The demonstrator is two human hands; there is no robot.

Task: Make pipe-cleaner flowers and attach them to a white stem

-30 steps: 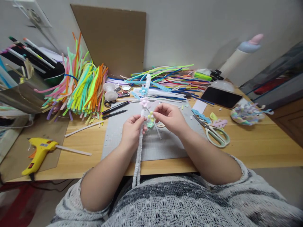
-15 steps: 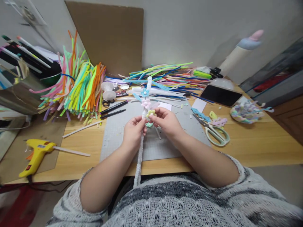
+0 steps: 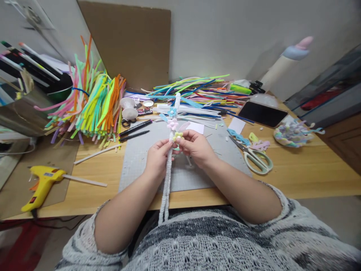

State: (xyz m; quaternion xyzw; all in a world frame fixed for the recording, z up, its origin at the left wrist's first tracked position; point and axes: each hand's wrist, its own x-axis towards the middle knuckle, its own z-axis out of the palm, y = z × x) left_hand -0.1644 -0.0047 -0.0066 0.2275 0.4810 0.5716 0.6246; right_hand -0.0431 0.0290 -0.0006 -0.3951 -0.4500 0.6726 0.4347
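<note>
My left hand (image 3: 160,155) is closed, its thumb and fingers pinching a white fuzzy braided strip (image 3: 168,173) that runs down over the table edge to my lap. A blue flower (image 3: 172,111) and a pink flower (image 3: 173,124) sit on the strip's upper part, above my fingers. My right hand (image 3: 197,147) pinches a small yellow flower (image 3: 177,136) between thumb and fingers, close against the strip. A green piece (image 3: 176,150) shows partly between the hands; my fingers hide the rest of it. Beneath both hands lies the grey cutting mat (image 3: 138,169).
Scissors (image 3: 258,160) and a phone (image 3: 263,113) lie to the right, near a pastel woven bowl (image 3: 291,134). At left are a yellow glue gun (image 3: 45,184) and a bundle of coloured pipe cleaners (image 3: 104,109). More pipe cleaners (image 3: 197,94) are piled at the back.
The yellow flower has shifted slightly left and down with my right fingers. The hanging strip now shows two strands side by side below my left hand.
</note>
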